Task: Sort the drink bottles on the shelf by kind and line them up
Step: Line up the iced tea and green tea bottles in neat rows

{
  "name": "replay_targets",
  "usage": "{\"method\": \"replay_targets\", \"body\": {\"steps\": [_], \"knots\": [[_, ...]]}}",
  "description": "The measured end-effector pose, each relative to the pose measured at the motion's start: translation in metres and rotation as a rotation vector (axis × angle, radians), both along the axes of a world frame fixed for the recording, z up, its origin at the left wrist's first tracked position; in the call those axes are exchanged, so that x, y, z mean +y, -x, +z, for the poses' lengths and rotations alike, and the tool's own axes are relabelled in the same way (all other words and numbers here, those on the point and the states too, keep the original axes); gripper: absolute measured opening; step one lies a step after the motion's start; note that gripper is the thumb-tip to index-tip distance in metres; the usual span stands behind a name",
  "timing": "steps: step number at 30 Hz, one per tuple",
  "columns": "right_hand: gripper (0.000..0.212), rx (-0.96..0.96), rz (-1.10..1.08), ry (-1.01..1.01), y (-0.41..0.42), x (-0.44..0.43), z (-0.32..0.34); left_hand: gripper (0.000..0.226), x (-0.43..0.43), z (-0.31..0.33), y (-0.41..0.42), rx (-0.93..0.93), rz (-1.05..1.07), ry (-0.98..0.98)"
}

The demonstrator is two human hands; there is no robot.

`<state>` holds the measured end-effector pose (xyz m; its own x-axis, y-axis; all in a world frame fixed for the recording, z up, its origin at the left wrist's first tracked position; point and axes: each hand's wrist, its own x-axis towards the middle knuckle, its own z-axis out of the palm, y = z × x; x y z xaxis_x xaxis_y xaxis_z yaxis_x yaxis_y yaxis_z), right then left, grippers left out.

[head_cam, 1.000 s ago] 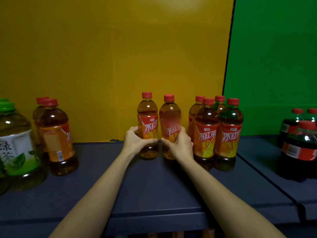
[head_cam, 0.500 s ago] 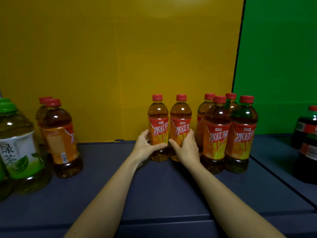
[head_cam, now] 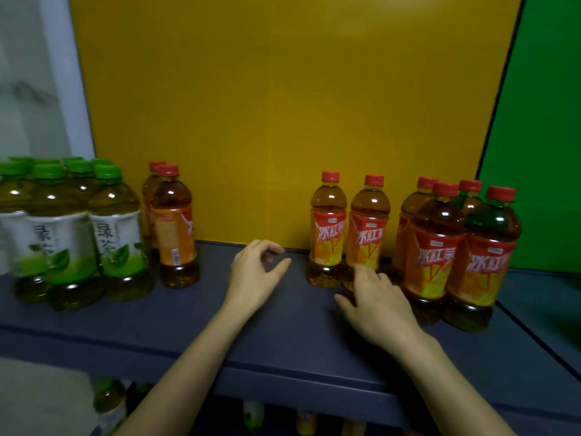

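Note:
Two red-capped iced tea bottles (head_cam: 328,231) (head_cam: 368,234) stand side by side at the back of the dark shelf (head_cam: 283,341). To their right is a cluster of several more iced tea bottles (head_cam: 459,253). Two others (head_cam: 174,228) stand at the left, beside several large green-capped green tea bottles (head_cam: 72,234). My left hand (head_cam: 254,275) hovers to the left of the pair, fingers loosely curled, holding nothing. My right hand (head_cam: 374,300) is just in front of the pair's right bottle, fingers relaxed and empty.
A yellow panel (head_cam: 283,105) backs the shelf, with a green panel (head_cam: 544,121) to the right. A seam (head_cam: 534,335) divides the shelf at the right. More bottles (head_cam: 110,401) show on a lower level beneath the shelf's front edge.
Both hands have let go of the two iced tea bottles and drawn back from them, the left hand moving leftward. The view has swung left, revealing the green tea bottles.

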<state>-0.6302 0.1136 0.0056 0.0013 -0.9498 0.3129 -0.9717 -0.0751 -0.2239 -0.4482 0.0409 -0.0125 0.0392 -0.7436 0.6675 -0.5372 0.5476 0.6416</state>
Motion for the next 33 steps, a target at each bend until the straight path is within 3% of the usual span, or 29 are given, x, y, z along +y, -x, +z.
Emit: {"method": "replay_targets", "body": {"steps": [2, 5, 8, 13, 19, 26, 33], "knots": [[0.044, -0.017, 0.143, 0.015, -0.019, -0.002, 0.004, 0.012, 0.013, -0.006, -0.026, 0.033, 0.058, 0.049], [0.042, -0.175, 0.383, 0.003, -0.059, -0.021, 0.004, 0.023, 0.027, -0.014, -0.063, 0.057, 0.166, 0.085], [0.042, -0.317, 0.512, -0.026, -0.104, -0.045, 0.003, 0.017, 0.032, -0.018, -0.093, 0.063, 0.253, 0.035], [0.059, -0.678, 0.525, -0.188, -0.175, -0.085, 0.011, 0.032, 0.030, -0.019, -0.128, 0.034, 0.220, -0.195], [0.076, -0.860, 0.523, -0.292, -0.226, -0.121, 0.000, 0.054, 0.029, -0.025, -0.151, -0.015, 0.078, -0.424], [0.071, -0.758, 0.407, -0.042, -0.223, -0.129, -0.009, 0.060, 0.017, -0.027, -0.154, -0.027, -0.016, -0.516], [0.074, -0.625, 0.266, 0.113, -0.157, -0.102, -0.007, 0.072, -0.022, -0.004, -0.133, 0.067, 0.174, -0.462]]}}
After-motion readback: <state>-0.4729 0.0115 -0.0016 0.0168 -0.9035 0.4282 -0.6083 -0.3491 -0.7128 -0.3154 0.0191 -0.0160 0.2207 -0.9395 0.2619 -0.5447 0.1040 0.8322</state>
